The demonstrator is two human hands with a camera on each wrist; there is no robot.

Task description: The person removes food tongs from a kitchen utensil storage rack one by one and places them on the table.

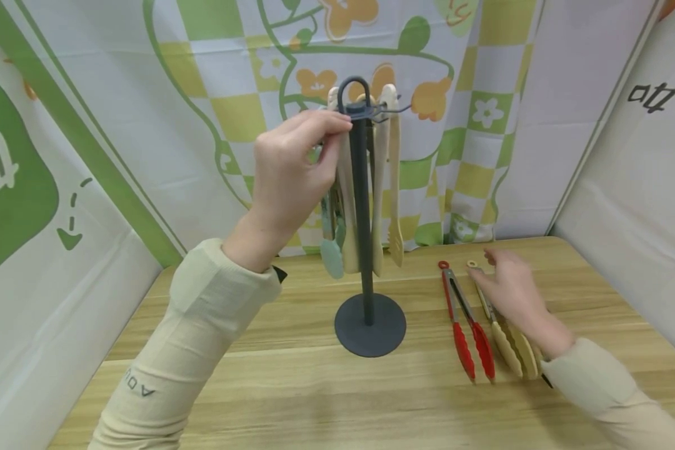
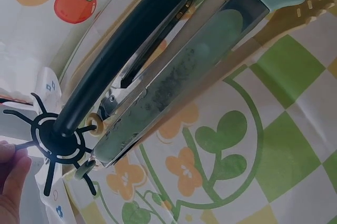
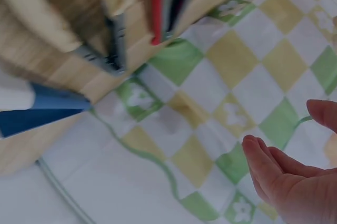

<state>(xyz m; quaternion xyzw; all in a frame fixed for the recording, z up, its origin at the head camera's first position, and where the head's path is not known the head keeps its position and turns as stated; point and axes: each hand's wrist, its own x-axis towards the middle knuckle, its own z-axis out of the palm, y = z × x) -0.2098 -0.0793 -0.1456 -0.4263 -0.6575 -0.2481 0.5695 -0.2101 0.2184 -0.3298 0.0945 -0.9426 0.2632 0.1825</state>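
My left hand [image 1: 298, 165] pinches a hook at the top of a dark utensil rack [image 1: 362, 212], which stands upright on its round base. In the left wrist view, thumb and fingertip meet on one prong of the hook ring [image 2: 39, 153]. Mint-green tongs [image 2: 168, 84] hang from another hook, beside cream-handled utensils [image 1: 378, 206]. My right hand [image 1: 509, 290] is held over cream tongs [image 1: 506, 350], fingers extended and holding nothing. Red tongs [image 1: 472, 337] lie just left of these, handle ends toward the back edge.
The wooden table [image 1: 281, 400] meets a checkered, flower-printed curtain [image 1: 467, 169] behind. White printed panels [image 1: 635, 187] enclose both sides. A blue and white piece [image 3: 47, 108] lies near the tongs in the right wrist view.
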